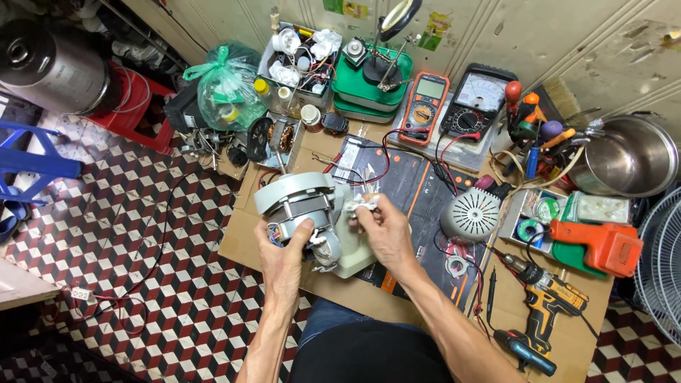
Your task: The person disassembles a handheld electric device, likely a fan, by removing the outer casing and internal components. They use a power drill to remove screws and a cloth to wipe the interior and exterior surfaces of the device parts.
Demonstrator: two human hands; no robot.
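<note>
1. Motor assembly (pixel 301 213), grey with a round cap and a pale plastic housing, is held above the near edge of the work mat (pixel 418 191), directly ahead of the person at 12 o'clock. Its long axis is seen to run from about 10 o'clock at the capped end to 4 o'clock at the housing end.

2. The left hand (pixel 284 259) is placed under the near side of the motor at roughly 7 o'clock from its middle. It is closed around the motor body, thumb up against the windings, so the weight is carried there.

3. The right hand (pixel 383 230) is set at 3 o'clock from the motor, touching the housing. Its fingers are pinched shut on a small white part (pixel 362 204) at the housing's upper edge; what that part is cannot be told. Both hands are about equally near, the left bearing, the right working.

4. Farther out at 2 o'clock, a round grey vented cover (pixel 472 213) is seen lying on the mat, well apart from the hands.

5. At 4 o'clock, a yellow and black cordless drill (pixel 543 305) is laid on the cardboard.

6. Farthest, at 1 o'clock, an orange multimeter (pixel 424 106) and a black analogue meter (pixel 477 99) are propped by the wall.
</note>
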